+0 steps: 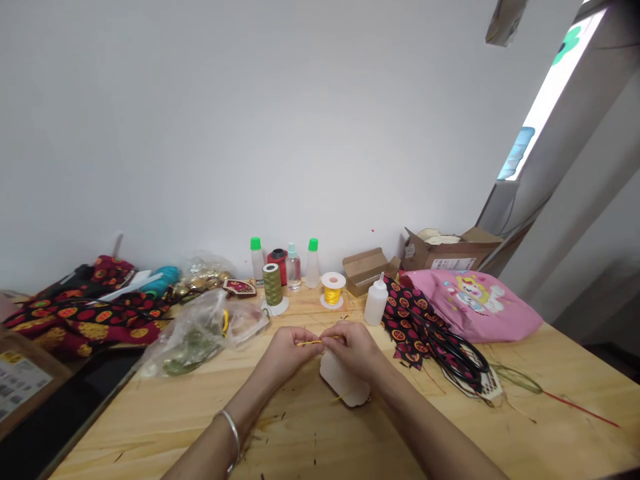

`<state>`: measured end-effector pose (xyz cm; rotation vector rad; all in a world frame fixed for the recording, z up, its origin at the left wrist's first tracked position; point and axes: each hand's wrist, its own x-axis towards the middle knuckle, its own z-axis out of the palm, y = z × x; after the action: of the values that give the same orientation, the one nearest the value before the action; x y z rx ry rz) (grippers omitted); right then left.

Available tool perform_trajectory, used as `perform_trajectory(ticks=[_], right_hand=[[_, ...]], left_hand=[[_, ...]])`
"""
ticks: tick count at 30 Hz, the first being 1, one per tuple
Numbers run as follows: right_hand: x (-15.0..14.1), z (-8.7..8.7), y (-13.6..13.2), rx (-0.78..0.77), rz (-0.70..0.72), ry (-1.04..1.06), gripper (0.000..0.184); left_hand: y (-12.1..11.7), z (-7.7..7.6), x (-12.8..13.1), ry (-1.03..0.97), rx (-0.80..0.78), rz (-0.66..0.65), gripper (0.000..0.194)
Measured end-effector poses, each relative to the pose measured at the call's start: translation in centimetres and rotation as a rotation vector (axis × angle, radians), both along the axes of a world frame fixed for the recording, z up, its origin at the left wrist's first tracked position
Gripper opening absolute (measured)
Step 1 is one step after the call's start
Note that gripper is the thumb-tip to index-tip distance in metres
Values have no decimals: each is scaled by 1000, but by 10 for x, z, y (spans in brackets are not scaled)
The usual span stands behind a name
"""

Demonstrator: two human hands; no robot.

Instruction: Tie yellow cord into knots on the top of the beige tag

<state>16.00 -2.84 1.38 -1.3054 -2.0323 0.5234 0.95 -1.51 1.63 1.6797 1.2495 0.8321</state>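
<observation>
Pale wooden worktop (175,427), both forearms angling in from the near side. Right hand (356,348) is nearer than left hand (290,350) to the cream, flat, scalloped-edged piece (345,380); piece sits just below right grip, toward the person, long axis slanting upper left to lower right. Resting or hanging: can't tell. Hands nearly meet, fingers curled, each grip pinched closed on thin yellow cord (309,343) running sideways between them.
</observation>
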Motion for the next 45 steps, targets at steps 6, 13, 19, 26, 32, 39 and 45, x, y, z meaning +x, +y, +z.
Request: perform_trajectory(ticks=[6, 13, 19, 26, 32, 39, 45], right_hand=[[-1, -1, 0, 9, -34, 23, 18], [-1, 4, -3, 39, -22, -22, 19], [-3, 7, -5, 93, -23, -74, 19], [-2, 6, -4, 88, -37, -58, 19], [-3, 7, -5, 9, -35, 65, 21], [-3, 0, -1, -42, -30, 181, 18], [-4, -10, 3, -162, -20, 358, 21]], left_hand=[[3, -3, -6, -123, -122, 0, 23], [-2, 4, -6, -220, -260, -5, 24], [0, 1, -7, -233, -261, 45, 24], [0, 0, -7, -258, -271, 68, 23], [-2, 4, -7, -239, -273, 54, 26], [2, 0, -8, -171, -92, 29, 21], [0, -1, -4, -174, -60, -21, 18]])
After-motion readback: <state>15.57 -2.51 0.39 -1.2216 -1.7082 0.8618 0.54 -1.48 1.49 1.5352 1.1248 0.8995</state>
